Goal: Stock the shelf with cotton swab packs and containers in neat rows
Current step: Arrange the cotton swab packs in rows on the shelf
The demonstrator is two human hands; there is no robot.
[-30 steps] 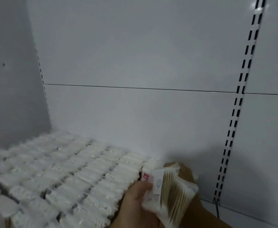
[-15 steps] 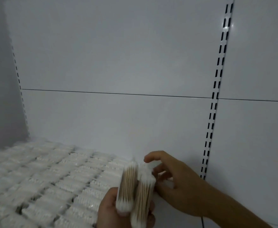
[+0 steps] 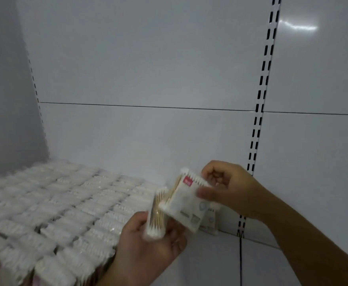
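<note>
Now left hand (image 3: 148,249) grips first swab pack (image 3: 156,216) — right hand (image 3: 229,187), seemingly, pinches second swab pack (image 3: 186,205)

stocked packs (image 3: 61,205) left on shelf, held packs (image 3: 181,203) right

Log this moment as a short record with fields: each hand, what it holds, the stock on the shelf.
left hand: grips upright swab pack
right hand: pinches tilted red-labelled pack
stocked rows: packs standing on end, filling the shelf's left part
back panel: white, with slotted upright
placed: neither held pack yet
</note>
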